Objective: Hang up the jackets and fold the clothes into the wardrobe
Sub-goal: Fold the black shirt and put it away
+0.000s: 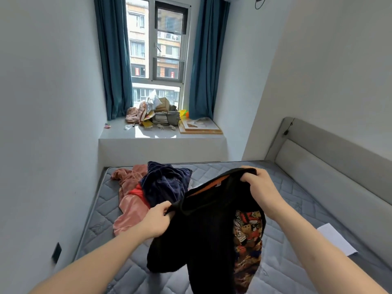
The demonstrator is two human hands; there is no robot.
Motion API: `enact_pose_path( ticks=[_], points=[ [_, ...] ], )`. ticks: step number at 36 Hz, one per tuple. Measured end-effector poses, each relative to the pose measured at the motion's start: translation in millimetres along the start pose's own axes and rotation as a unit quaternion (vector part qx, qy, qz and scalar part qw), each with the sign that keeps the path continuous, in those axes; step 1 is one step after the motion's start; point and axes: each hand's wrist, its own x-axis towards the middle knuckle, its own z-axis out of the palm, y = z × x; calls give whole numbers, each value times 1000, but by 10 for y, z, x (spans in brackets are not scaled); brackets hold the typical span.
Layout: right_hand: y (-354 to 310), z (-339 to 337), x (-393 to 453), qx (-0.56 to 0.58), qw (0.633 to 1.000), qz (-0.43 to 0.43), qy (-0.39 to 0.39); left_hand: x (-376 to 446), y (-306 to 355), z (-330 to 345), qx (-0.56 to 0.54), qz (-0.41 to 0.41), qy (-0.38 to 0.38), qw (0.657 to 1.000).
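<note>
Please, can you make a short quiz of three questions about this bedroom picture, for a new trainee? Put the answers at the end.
1. True or false: both hands grip the black garment.
2. Which garment lies on top of the pile on the mattress? A) the navy velvet one B) the pink one C) a white one
3. Fill in: the white paper lies on the mattress to the person's ____ side.

Key:
1. True: the left hand and the right hand each hold an edge of it, above the mattress.
2. A
3. right
</note>
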Motion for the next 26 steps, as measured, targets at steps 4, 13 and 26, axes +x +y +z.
enact_pose_path(
  ticks=[4,13,26],
  points=[
    [308,-285,-59,-85,995,21,41,-92,59,-48,-46,-3,74,996],
    [945,-599,-397,-206,975,55,57,-514,-28,-203,69,91,43,993],
    [1295,-773,-920,-203,979,14,-2,-1497,-246,43,219,-21,-47,974]
  ],
)
